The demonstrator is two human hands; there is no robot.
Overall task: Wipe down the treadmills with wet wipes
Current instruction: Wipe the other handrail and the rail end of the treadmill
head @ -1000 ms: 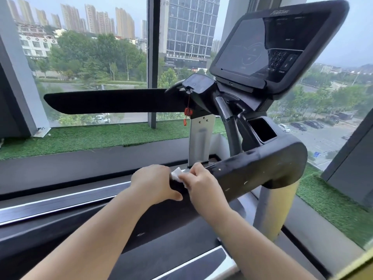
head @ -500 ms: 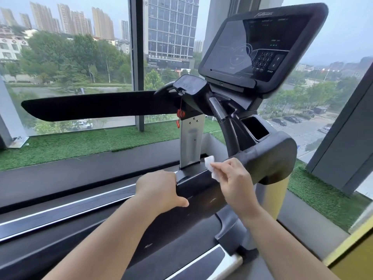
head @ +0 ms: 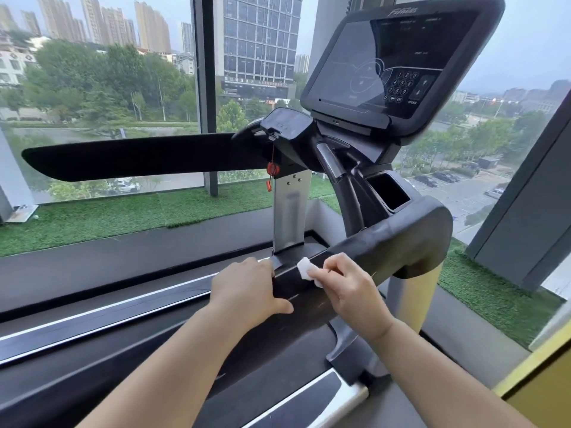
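Wipe, small, white, folded, sits against the top of the near handrail. It is pinched by the right hand, so that grip is closed on the wipe. Left hand is just beside it, grip wrapped round the handrail's free end, fingers over the top, thumb on the near side. Handrail is black and scuffed and rises right toward the cup holder. Console above, screen dark, keypad visible. Red safety clip hangs by the silver post. Far handrail juts left. Belt below the arms. Window behind, grass strip at its foot.
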